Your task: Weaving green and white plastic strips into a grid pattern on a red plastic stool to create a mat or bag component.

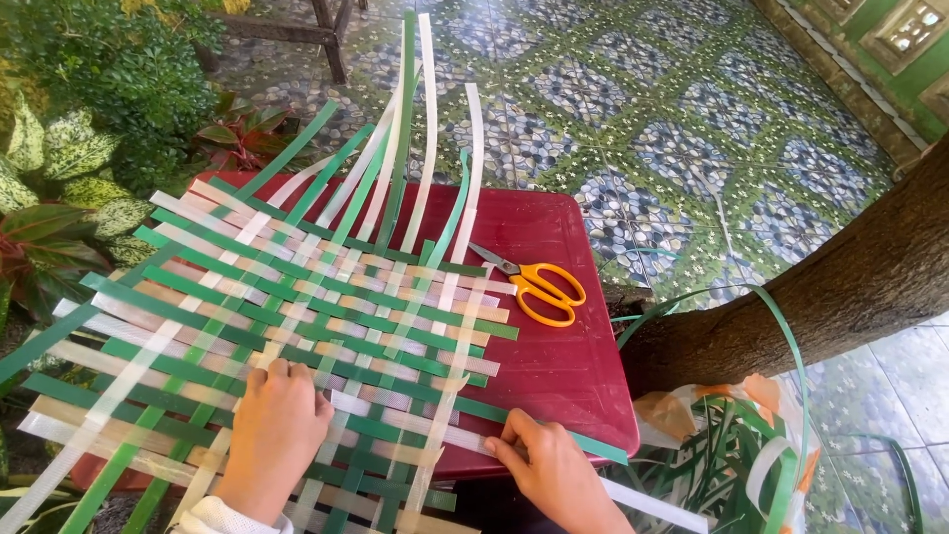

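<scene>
Patterned green-and-blue floor tiles (692, 129) spread behind a dark red plastic table (563, 366), with leafy plants (89, 129) to the left and a tree trunk (840, 287) at the right; on the table lies a woven mat (306, 316) of green and pale strips, set diagonally to the table's edges. By the look of it the weave is well along — the middle is a tight lattice; the outer ends of nearly every strip stick out loose on all sides, so the edges seem unfinished. One set of strips runs from near left toward the far right, where the longest ends rise past the table; the other set crosses it from far left to near right. The left hand (272, 435) lies flat on the near part of the weave, fingers pressed down together; the right hand (554, 475) pinches a pale strip (465, 435) at the mat's near right edge, where it pokes out of the lattice. Orange-handled scissors (534, 284) rest on the bare table just beyond the weave; a bag of spare strips (732, 455) sits by the trunk.
</scene>
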